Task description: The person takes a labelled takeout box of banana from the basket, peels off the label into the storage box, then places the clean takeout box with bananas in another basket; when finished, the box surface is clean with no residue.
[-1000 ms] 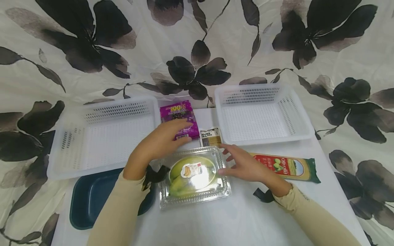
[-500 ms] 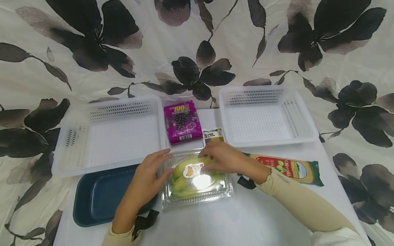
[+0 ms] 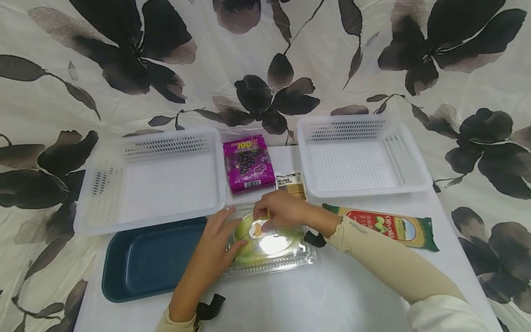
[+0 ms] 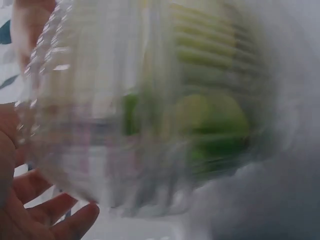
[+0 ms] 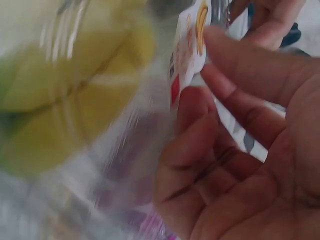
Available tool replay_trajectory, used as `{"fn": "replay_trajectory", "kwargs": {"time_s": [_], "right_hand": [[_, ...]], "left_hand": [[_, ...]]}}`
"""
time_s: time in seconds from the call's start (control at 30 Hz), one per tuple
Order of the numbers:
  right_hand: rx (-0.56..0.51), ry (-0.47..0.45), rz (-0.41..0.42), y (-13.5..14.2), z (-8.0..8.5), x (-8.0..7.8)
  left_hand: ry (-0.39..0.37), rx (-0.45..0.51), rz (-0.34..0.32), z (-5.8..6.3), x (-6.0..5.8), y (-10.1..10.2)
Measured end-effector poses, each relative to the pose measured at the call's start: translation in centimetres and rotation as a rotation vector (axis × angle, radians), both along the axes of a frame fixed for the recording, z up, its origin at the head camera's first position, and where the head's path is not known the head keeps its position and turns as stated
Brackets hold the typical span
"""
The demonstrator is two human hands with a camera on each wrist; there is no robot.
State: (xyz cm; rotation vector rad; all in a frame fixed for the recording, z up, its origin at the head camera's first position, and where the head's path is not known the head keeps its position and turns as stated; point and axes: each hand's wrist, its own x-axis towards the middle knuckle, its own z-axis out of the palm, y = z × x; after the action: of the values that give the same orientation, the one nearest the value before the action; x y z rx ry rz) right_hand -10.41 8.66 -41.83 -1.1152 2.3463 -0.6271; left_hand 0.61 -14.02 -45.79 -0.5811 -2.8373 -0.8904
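A clear plastic clamshell box point(image 3: 275, 266) of yellow-green fruit point(image 5: 85, 95) lies mid-table, a white label point(image 3: 256, 230) with a banana picture on its lid. My left hand point(image 3: 211, 244) lies at the box's left edge, fingers spread along the rim and thumb over the lid. The left wrist view shows its fingertips point(image 4: 82, 220) beside the ridged side. Over the lid, my right hand point(image 3: 282, 210) has curled fingers, its thumb and fingertips at the label's edge in the right wrist view. I cannot tell whether they pinch it. That hand hides part of the label.
White perforated baskets stand at left point(image 3: 166, 184) and right point(image 3: 348, 161). Between them are a purple grape-print packet point(image 3: 249, 166) and a small brown-and-white packet point(image 3: 292, 182). A dark blue tray point(image 3: 145, 258) sits front left; an Olivoila noodle pack point(image 3: 398, 229) lies right.
My left hand has come back from over the purple packet to the box's left edge. My right hand has moved left, from the box's right side onto the label.
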Motion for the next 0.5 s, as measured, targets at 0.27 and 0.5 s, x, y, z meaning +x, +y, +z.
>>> {"fn": "replay_trajectory", "kwargs": {"time_s": [0.27, 0.5], "right_hand": [[0.075, 0.012, -0.079, -1.0, -0.3, 0.4], [0.072, -0.079, -0.179, -1.6, -0.5, 0.2]], "left_hand": [[0.008, -0.037, 0.020, -1.0, 0.3, 0.5], [0.052, -0.111, 0.038, -1.3, 0.5, 1.0]]}}
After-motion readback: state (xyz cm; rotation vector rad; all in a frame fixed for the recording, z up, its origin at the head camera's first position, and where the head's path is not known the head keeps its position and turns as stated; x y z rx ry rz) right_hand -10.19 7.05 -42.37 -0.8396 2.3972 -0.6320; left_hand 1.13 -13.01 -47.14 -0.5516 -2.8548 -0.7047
